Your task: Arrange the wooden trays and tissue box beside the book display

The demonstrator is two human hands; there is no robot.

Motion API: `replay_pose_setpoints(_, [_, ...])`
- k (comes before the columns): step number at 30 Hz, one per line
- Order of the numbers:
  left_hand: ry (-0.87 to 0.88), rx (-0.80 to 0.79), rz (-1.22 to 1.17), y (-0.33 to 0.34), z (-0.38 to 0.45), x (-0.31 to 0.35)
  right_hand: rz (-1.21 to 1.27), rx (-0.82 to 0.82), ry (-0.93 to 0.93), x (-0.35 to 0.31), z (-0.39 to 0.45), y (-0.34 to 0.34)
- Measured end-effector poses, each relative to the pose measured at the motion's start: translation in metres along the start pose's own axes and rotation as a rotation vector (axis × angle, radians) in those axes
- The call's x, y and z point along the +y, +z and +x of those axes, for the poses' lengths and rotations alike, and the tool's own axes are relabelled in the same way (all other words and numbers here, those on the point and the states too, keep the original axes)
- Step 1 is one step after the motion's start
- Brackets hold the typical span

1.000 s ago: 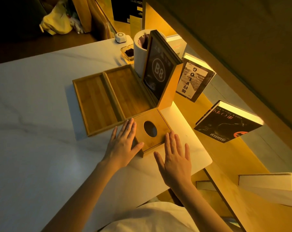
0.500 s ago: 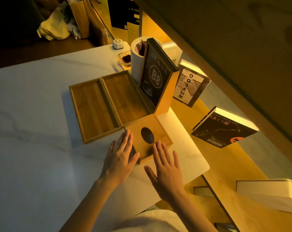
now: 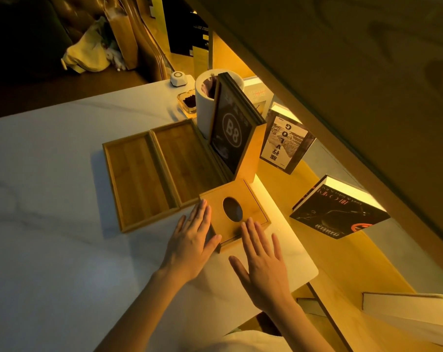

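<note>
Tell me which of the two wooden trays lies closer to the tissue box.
The right-hand tray, the one next to the B8 book stand. Its near corner meets the tissue box; the left-hand tray sits one tray farther away.

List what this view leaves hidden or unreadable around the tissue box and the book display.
- Tissue box: near left side covered by the left hand; inside the oval hole is too dark to show tissues.
- White cylinder: right part hidden by the B8 book.
- White book: cut off by the right frame edge.
- Small book titles: too small to read.
</note>
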State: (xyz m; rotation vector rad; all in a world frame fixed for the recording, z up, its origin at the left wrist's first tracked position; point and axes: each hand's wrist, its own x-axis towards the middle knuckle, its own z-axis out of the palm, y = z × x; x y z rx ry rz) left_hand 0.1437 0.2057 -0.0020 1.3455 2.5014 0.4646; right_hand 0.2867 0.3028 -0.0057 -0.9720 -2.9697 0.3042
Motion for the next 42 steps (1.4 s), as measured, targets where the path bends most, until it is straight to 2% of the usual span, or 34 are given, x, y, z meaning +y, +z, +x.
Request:
replay_pose_setpoints(19, [-0.017, -0.050, -0.045, 0.011, 0.051, 0.042, 0.028, 0.006, -0.006, 0.055, 0.030, -0.011])
replay_pose_setpoints(32, [-0.039, -0.091, -0.055, 0.007, 0.055, 0.045, 0.089, -0.054, -0.025, 0.056, 0.033, -0.017])
replay_pose_setpoints(36, [-0.037, -0.095, -0.104, 0.000, 0.054, 0.046, 0.081, -0.015, -0.027, 0.051, 0.036, -0.027])
replay_pose_setpoints(38, [-0.064, -0.086, -0.187, -0.007, 0.051, 0.047, 0.115, -0.012, -0.008, 0.045, 0.039, -0.033])
replay_pose_setpoints(42, [-0.145, 0.085, -0.254, -0.031, 0.043, 0.044, 0.255, 0.056, -0.074, 0.024, 0.054, -0.050])
